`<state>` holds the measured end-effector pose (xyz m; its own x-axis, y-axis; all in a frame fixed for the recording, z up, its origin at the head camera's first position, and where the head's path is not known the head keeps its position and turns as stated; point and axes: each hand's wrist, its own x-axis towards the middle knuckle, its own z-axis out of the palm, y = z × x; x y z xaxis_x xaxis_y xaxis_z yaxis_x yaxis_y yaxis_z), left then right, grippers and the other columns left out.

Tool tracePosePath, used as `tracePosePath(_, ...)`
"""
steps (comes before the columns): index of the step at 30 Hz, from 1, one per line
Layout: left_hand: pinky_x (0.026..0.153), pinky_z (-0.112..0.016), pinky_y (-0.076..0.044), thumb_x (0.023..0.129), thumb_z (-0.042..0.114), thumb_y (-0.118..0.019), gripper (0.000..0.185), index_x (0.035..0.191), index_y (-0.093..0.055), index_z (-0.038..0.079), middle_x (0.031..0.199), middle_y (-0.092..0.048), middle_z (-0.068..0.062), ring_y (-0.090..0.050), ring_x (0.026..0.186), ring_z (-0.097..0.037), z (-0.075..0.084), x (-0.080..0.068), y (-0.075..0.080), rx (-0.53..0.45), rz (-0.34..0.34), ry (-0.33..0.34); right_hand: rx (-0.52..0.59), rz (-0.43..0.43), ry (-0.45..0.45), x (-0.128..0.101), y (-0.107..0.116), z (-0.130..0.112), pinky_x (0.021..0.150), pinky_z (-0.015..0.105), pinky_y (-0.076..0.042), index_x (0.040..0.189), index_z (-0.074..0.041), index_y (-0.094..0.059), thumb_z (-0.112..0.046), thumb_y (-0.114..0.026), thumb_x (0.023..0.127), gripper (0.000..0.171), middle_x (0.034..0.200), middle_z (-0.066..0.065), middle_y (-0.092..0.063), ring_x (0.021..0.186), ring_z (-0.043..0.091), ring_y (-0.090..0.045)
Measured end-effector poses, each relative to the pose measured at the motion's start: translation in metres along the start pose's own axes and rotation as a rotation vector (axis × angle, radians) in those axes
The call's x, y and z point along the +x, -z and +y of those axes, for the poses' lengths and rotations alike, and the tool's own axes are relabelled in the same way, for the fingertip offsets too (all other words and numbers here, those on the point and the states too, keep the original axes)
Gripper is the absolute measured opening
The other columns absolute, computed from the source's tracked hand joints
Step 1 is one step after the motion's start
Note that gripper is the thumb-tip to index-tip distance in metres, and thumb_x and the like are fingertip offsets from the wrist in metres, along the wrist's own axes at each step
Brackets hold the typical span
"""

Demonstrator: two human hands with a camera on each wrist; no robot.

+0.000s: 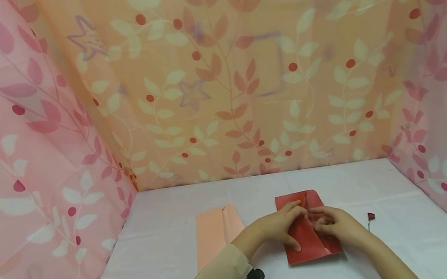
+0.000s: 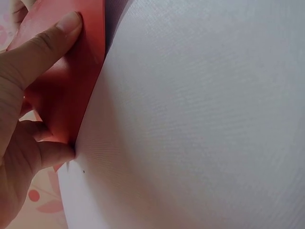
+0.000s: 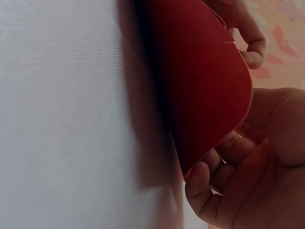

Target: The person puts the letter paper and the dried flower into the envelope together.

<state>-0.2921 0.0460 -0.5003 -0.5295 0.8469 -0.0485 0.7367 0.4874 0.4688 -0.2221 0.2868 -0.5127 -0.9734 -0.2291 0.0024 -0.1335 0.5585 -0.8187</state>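
Note:
A red envelope [image 1: 309, 250] lies on the white-covered table, its flap opened out to the right. My left hand [image 1: 280, 225] holds it by the body; in the left wrist view the thumb presses the red paper [image 2: 69, 102] while the other fingers bend at its edge. On the flap side, my right hand [image 1: 340, 225] has its fingers curled at the envelope's mouth. The right wrist view shows the flap [image 3: 205, 81] close up, with right-hand fingers [image 3: 198, 183] bent against its lower corner. Whatever lies inside the envelope is hidden.
A peach envelope [image 1: 211, 235] lies left of the red one, partly behind the left forearm. To the right is a small dried red rose [image 1: 371, 216] on a thin stem. Leaf-patterned curtains [image 1: 228, 110] enclose the table's back and sides.

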Motion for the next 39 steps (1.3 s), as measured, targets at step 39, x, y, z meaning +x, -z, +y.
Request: tracePosePath(39, 0.106, -0.029, -0.047, 0.075, 0.038, -0.092, 0.080, 0.137, -0.041, 0.038, 0.170, -0.016, 0.006, -0.018, 0.157, -0.017, 0.001, 0.003, 0.000, 0.002, -0.022, 0.036, -0.345, 0.324, -0.097, -0.070, 0.074, 0.034, 0.072, 0.022, -0.048, 0.132, -0.006, -0.065, -0.037, -0.073, 0.096, 0.048, 0.102, 0.002, -0.075, 0.082, -0.009, -0.060)
